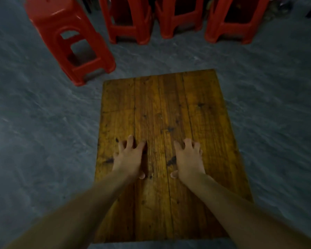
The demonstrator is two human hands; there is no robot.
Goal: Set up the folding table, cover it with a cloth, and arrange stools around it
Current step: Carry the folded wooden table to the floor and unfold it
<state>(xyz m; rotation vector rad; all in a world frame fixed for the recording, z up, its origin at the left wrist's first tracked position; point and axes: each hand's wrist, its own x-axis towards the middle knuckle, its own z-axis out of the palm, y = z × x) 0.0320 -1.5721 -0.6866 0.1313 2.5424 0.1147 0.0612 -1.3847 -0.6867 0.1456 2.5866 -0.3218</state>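
both hands, left (128, 156) and right (188, 157), press on the tabletop (205, 112) with fingers spread, gripping nothing, so uneven weight may fold unlocked legs or tip it toward the stools (68, 44).

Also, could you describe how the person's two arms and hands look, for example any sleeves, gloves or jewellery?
Both forearms are bare as far as the picture shows: no sleeve reaches into view. The left hand and the right hand wear no gloves, and no ring, watch or bracelet can be seen. The fingers are uncovered. The picture is dim and a little blurred, so small marks cannot be told.
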